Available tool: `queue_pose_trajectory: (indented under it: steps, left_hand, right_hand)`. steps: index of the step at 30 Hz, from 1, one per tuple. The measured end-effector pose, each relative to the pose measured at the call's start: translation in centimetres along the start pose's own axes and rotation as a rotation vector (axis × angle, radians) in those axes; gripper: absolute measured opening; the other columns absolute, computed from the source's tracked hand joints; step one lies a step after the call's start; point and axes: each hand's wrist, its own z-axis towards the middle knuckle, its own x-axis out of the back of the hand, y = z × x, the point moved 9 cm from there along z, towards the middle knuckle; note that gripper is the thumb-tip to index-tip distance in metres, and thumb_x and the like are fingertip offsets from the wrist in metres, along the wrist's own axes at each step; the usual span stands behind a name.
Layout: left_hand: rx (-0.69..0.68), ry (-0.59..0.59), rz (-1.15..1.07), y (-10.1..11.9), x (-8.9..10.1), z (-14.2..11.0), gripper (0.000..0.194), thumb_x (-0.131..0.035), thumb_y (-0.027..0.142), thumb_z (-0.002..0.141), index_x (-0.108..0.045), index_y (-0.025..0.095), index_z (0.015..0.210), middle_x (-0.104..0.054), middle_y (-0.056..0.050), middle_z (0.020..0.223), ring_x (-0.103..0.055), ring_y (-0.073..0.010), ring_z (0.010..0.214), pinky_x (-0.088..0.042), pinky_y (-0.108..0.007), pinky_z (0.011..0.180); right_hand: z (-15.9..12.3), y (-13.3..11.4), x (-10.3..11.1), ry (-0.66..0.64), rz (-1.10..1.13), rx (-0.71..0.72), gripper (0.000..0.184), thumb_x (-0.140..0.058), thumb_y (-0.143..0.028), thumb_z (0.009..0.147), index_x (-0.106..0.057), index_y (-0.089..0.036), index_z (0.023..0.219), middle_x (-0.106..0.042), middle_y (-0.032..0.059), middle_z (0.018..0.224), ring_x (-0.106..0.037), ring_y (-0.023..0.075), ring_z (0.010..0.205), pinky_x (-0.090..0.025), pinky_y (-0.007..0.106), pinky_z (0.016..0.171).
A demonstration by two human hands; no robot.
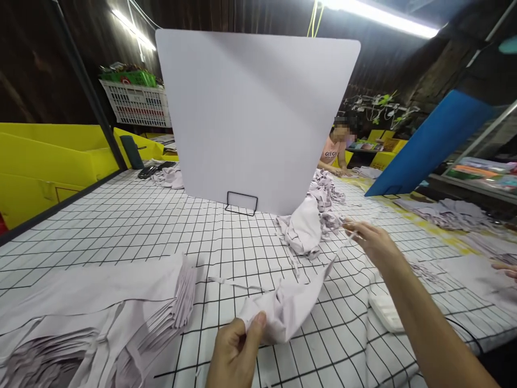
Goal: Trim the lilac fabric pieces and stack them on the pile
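A pale lilac fabric piece (288,310) with thin straps is stretched between my hands above the checked tablecloth. My left hand (238,345) pinches its lower left edge between thumb and fingers. Farther right, my right hand (369,240) is closed on the thin strap (341,250) that runs up from the piece's right corner. Another loose strap trails left from it over the cloth. Beyond the piece lies a crumpled bundle of the same fabric (302,226). On the left, a thick stack of flat lilac fabric pieces (109,285) lies near the table's front.
A large white board (258,118) stands upright on a wire holder (242,203). A blue board (428,143) leans at the right. A white device (385,312) with a cable lies beside my right forearm. A co-worker (335,148) is behind; another person's hand (507,269) shows at the right edge.
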Motion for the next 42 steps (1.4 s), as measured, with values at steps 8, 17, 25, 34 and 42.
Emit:
queue_pose_trajectory:
  steps: [8,17,25,34,42]
  left_hand:
    - [0.096,0.054,0.116,-1.1,1.7,-0.2,0.064,-0.056,0.078,0.078,-0.029,0.023,0.059,-0.024,0.003,0.064,-0.027,-0.0148,0.063,-0.032,-0.027,0.057]
    - [0.082,-0.047,0.371,-3.6,2.8,1.3,0.063,-0.052,0.073,0.082,-0.019,0.024,0.061,-0.017,0.005,0.063,-0.022,-0.0130,0.058,-0.025,-0.027,0.054]
    - [0.012,-0.035,0.516,-2.7,1.7,2.6,0.057,-0.047,0.066,0.088,-0.021,0.024,0.060,-0.023,0.004,0.062,-0.026,-0.0140,0.057,-0.026,-0.027,0.051]
    - [-0.098,0.170,0.439,0.4,2.5,5.5,0.046,-0.050,0.059,0.091,-0.045,0.022,0.064,-0.043,0.001,0.066,-0.042,-0.0170,0.063,-0.036,-0.026,0.056]
    - [0.017,0.055,0.472,-2.0,1.7,7.0,0.055,-0.042,0.071,0.085,-0.026,0.024,0.062,-0.025,0.005,0.059,-0.029,-0.0133,0.053,-0.026,-0.024,0.048]
  right_hand:
    - [-5.6,4.7,1.2,-0.215,-0.381,-0.173,0.033,-0.079,-0.051,0.063,-0.069,-0.020,0.059,-0.079,0.0141,0.090,-0.074,0.0300,0.082,-0.060,0.040,0.072]
    - [-2.8,9.4,3.1,-0.158,-0.915,-0.271,0.038,-0.070,-0.040,0.086,-0.063,-0.019,0.056,-0.067,0.0020,0.061,-0.070,0.0237,0.073,-0.054,0.033,0.068]
    - [0.4,12.4,-0.5,-0.254,-0.993,-0.265,0.029,-0.064,-0.034,0.099,-0.065,-0.020,0.124,-0.065,0.0087,0.127,-0.067,0.0234,0.104,-0.058,0.043,0.088]
    - [2.4,11.1,1.5,-0.182,-0.762,-0.131,0.024,-0.065,-0.037,0.098,-0.068,-0.016,0.108,-0.071,0.0052,0.105,-0.069,0.0183,0.086,-0.059,0.036,0.077]
    - [2.5,8.0,2.0,-0.142,-0.545,-0.010,0.034,-0.076,-0.054,0.067,-0.071,-0.020,0.069,-0.066,0.0027,0.062,-0.058,0.0185,0.060,-0.043,0.029,0.054]
